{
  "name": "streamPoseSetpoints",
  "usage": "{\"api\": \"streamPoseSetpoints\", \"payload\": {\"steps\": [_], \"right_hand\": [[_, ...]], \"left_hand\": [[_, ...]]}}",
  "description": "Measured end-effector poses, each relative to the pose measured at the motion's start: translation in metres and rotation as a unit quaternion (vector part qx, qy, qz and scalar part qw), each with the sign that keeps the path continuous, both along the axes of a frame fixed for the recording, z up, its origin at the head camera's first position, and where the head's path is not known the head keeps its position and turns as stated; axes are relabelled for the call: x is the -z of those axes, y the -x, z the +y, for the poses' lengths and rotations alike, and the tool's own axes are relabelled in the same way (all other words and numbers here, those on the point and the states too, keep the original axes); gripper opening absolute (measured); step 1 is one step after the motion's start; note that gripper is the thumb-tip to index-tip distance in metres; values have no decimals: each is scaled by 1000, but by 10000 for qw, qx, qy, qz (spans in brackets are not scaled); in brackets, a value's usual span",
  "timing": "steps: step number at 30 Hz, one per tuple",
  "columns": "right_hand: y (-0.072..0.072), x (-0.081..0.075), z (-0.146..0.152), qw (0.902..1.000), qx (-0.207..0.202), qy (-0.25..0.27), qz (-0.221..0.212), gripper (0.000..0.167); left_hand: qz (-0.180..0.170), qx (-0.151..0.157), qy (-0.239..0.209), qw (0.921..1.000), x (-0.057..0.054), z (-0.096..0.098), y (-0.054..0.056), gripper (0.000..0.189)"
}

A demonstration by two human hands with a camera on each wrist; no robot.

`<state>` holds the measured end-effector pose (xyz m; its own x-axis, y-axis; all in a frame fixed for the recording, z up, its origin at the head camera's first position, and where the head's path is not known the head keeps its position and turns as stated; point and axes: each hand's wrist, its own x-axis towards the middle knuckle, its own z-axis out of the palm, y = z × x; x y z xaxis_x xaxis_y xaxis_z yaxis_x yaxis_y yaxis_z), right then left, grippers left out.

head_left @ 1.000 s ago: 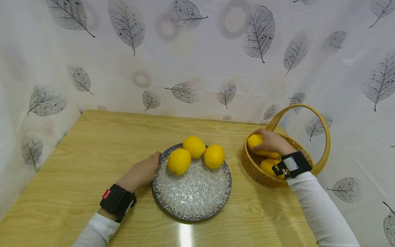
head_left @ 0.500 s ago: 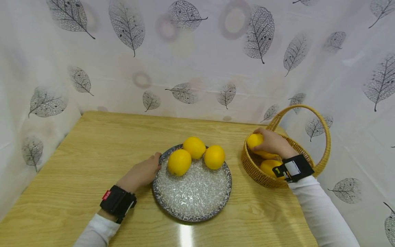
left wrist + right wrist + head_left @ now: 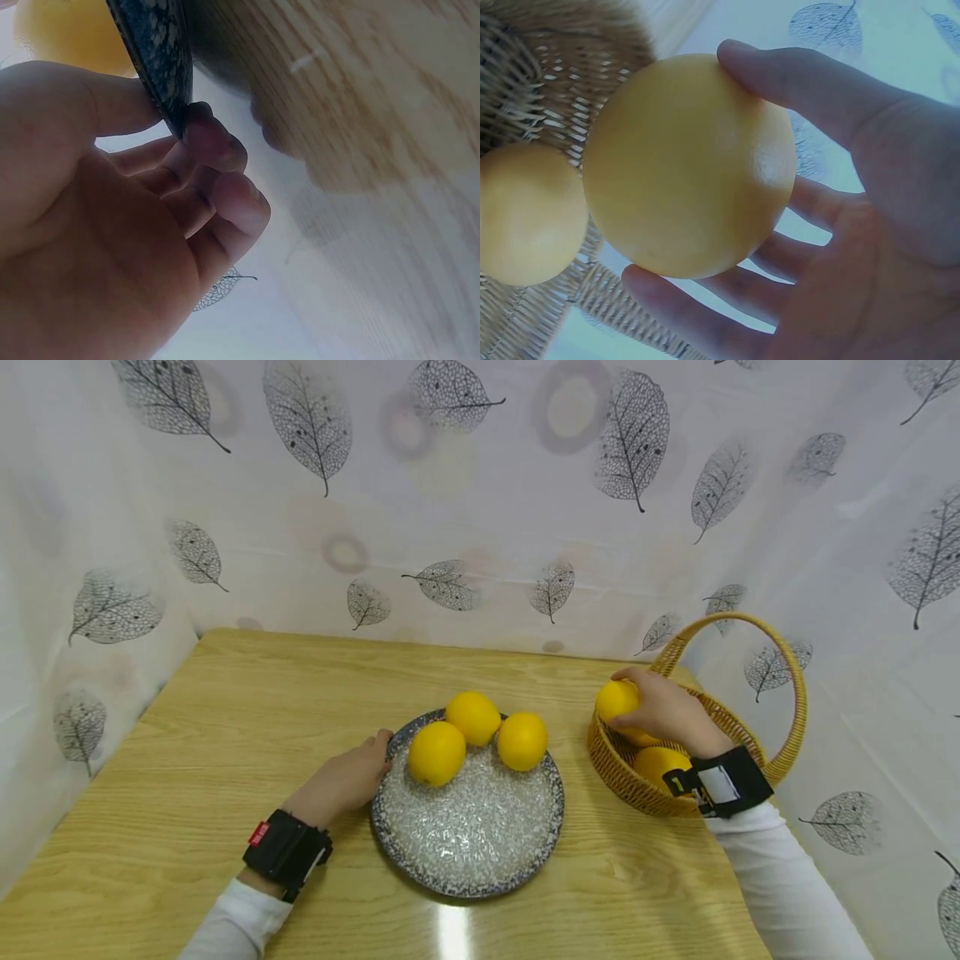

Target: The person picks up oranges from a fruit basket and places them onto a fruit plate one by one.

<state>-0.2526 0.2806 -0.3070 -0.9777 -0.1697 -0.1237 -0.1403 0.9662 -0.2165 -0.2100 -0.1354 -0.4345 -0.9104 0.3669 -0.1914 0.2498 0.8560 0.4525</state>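
My right hand [image 3: 670, 714] holds a round yellow fruit [image 3: 686, 169] at the left rim of the wicker basket [image 3: 626, 783]. In the right wrist view the thumb lies over one side of the fruit and the fingers curl along the other. Another yellow fruit [image 3: 654, 762] lies lower in the basket, partly behind the wrist strap. My left hand [image 3: 347, 779] pinches the left rim of a speckled grey plate [image 3: 472, 835] with a dark edge. The left wrist view has the thumb above the rim [image 3: 161, 56] and fingertips beneath it. Three yellow fruits [image 3: 437, 753] sit together toward the plate's back.
The basket's tall arched handle [image 3: 797, 710] rises beside my right forearm. A light wooden table [image 3: 247, 718] carries the plate and the basket. Behind and at both sides hangs a white curtain [image 3: 480, 510] printed with grey leaves.
The right hand has risen slightly with the fruit, which now shows a little higher over the basket's left rim. My left hand and the plate have stayed in place.
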Motion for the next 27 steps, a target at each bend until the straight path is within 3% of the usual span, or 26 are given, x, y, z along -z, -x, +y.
{"api": "streamPoseSetpoints", "payload": {"steps": [11, 19, 27], "right_hand": [[-20, -7, -22, 9988, -165, 257, 394, 71], [-33, -3, -40, 9979, -103, 409, 497, 69], [-40, 4, -66, 9955, -448, 621, 561, 69]], "left_hand": [[48, 18, 28, 10000, -3, 1, -1, 53], [121, 40, 33, 9999, -4, 1, -1, 51], [106, 49, 64, 9999, -3, 1, -1, 52]]}}
